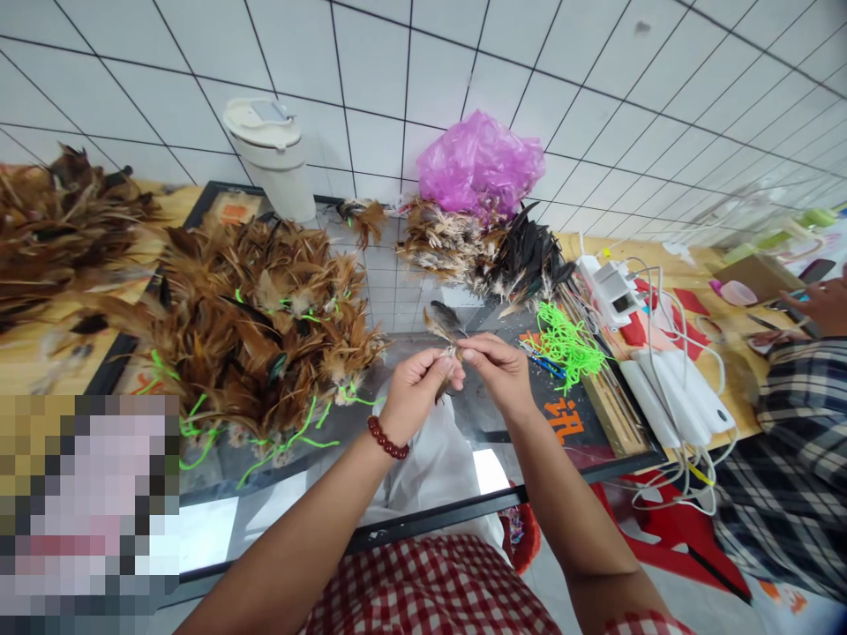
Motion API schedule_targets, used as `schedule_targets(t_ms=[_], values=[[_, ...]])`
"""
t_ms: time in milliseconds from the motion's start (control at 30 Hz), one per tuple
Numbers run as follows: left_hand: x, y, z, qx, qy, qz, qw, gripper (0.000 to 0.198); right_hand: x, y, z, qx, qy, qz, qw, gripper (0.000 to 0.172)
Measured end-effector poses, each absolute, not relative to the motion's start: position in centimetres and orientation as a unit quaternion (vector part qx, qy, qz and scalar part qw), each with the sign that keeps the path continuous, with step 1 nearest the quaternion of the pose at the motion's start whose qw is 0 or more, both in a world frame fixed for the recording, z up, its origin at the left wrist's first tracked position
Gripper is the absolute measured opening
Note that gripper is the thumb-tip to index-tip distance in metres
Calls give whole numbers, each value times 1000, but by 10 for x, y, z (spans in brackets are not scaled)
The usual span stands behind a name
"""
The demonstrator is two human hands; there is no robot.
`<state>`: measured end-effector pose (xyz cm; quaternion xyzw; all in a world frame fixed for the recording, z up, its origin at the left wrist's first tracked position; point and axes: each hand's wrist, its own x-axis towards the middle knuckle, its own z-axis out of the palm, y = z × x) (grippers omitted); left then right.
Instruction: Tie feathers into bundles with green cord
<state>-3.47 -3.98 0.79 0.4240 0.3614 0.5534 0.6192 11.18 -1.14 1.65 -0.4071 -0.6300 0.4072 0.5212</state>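
Note:
Above the glass tabletop my two hands meet over a small bunch of feathers, dark and brown at the tips. My left hand, with a beaded bracelet at the wrist, pinches the bunch near its base. Thumb and fingers of my right hand close on the same bunch from the other side. To the left lies a big pile of brown feather bundles, several tied with bright green string. Right of my hands sit a tangle of green string and blue-handled scissors, partly covered by it.
Loose pale feathers and black feathers lie by a purple plastic bag at the wall. A white lidded cup stands back left. Power strips with cables lie right, near another person's plaid sleeve. More feathers lie far left.

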Motion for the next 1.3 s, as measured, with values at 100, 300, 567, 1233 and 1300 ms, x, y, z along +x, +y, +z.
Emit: schedule_targets(t_ms=[100, 300, 567, 1233, 1300], values=[[-36, -39, 6, 436, 374, 550, 606, 25, 112, -12, 17, -400, -658, 388, 507, 19], [-38, -39, 8, 464, 416, 545, 561, 25, 113, -12, 13, -396, -633, 427, 510, 21], [-38, -40, 11, 507, 453, 541, 495, 23, 112, -14, 15, -410, -628, 395, 530, 20], [-38, -42, 13, 503, 460, 556, 475, 23, 117, -22, 19, -398, -760, 233, 459, 32], [-38, -41, 14, 498, 461, 558, 478, 22, 117, -22, 18, -397, -769, 228, 445, 32]])
